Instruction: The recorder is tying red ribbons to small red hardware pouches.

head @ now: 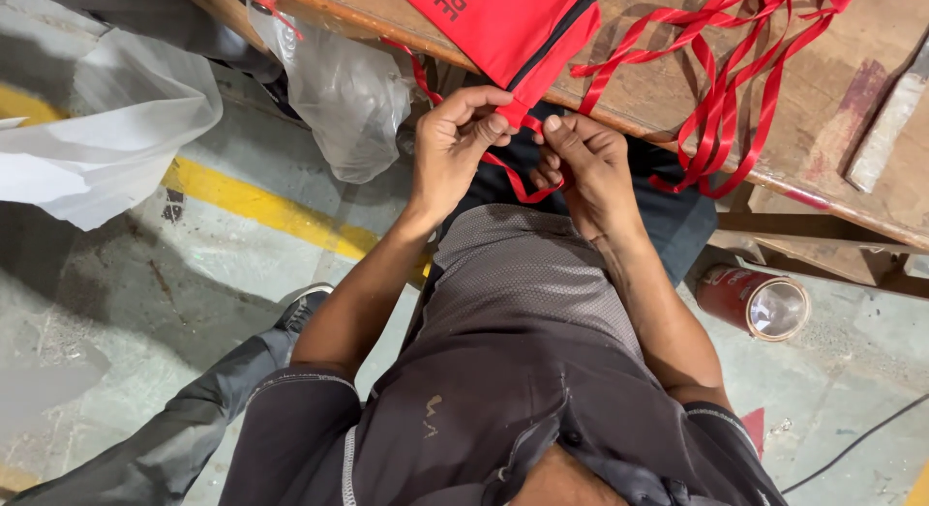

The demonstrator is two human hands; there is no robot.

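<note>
The left hand (453,143) is pinching the near corner of a red fabric pouch (503,27) hanging over the wooden table (852,90) edge, while the right hand (585,158), just beside it, is gripping a red ribbon (523,187) looping below that corner. To the left a clear plastic bag (344,90) is hanging; to the right loose red ribbons (726,80) are lying, and a red can (755,301) is resting on the floor.

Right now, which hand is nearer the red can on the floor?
Right. The right hand is up and left of the can; the left hand lies farther left.
</note>
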